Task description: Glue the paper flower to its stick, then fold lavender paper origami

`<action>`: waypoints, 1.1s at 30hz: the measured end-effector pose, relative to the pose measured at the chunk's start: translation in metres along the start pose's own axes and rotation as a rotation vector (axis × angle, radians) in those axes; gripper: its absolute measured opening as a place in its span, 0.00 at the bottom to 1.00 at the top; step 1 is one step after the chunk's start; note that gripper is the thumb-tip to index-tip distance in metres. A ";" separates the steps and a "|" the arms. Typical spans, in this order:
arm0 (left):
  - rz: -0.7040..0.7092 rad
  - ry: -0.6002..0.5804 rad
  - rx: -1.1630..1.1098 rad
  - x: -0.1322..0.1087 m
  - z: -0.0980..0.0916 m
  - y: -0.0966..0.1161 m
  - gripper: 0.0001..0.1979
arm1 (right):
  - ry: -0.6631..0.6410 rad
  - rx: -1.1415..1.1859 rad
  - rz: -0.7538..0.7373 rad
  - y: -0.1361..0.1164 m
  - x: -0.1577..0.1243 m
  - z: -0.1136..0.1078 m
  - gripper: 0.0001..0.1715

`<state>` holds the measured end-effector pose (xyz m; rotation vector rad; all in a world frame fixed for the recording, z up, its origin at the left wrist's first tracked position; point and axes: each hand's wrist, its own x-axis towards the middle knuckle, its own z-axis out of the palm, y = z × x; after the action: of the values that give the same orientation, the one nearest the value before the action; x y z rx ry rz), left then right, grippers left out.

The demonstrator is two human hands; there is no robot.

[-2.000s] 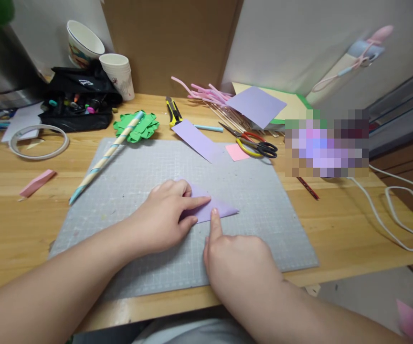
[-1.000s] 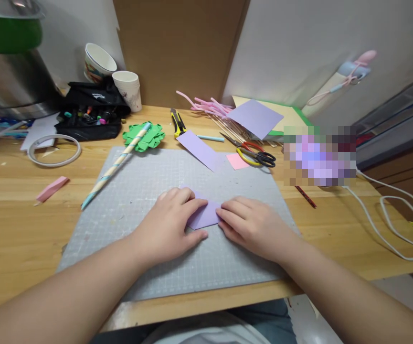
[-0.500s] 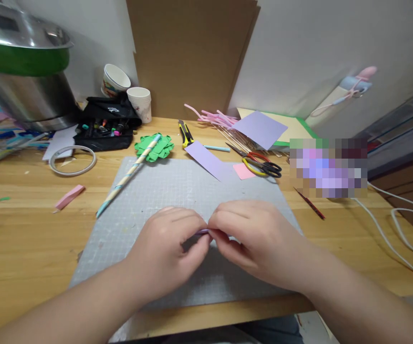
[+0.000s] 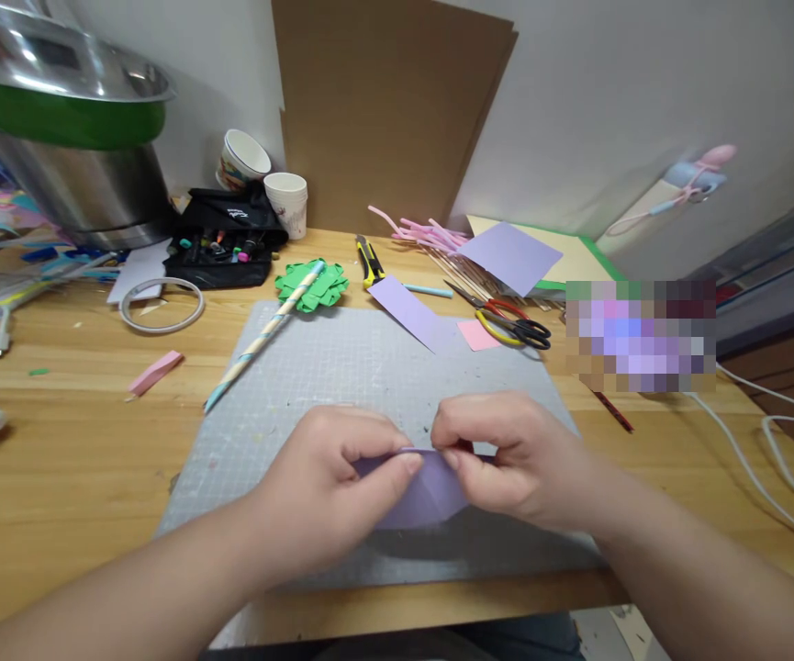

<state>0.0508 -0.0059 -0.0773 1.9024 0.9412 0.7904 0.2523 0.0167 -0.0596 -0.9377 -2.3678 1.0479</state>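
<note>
A sheet of purple paper point(image 4: 428, 496) is held above the grey cutting mat point(image 4: 328, 367), its upper edge pinched between both hands. My left hand point(image 4: 341, 487) grips that edge with thumb and fingertips at the left. My right hand point(image 4: 513, 459) pinches the same edge a short way to the right, the fingertips of the two hands apart. Parts of the paper are hidden behind the fingers. A striped paper stick point(image 4: 262, 340) lies across the mat's upper left, its top end on a green folded-paper piece point(image 4: 328, 286).
Along the mat's far edge are a purple strip point(image 4: 407, 314), a pink square point(image 4: 477, 336), a yellow cutter point(image 4: 370, 262) and scissors point(image 4: 524, 330). A tape ring point(image 4: 162, 326) and pink paper piece point(image 4: 155, 374) lie left; a white cable point(image 4: 733, 487) runs right.
My hands have moved slightly apart, and the purple paper now shows broadly below their fingertips, where only a thin edge was visible. The whole view has shifted slightly.
</note>
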 end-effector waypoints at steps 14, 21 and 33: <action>-0.321 -0.065 -0.295 0.002 0.005 -0.004 0.14 | -0.018 0.187 0.214 0.044 -0.036 -0.022 0.10; -0.508 0.001 -0.444 0.005 -0.001 -0.008 0.16 | 0.194 0.563 0.248 0.064 -0.039 -0.029 0.12; -0.430 0.203 -0.368 0.015 0.000 -0.027 0.15 | 0.081 0.815 0.575 0.018 0.021 0.039 0.19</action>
<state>0.0500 0.0166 -0.0990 1.2626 1.1856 0.8350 0.2228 0.0212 -0.0969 -1.2800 -1.3617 1.9198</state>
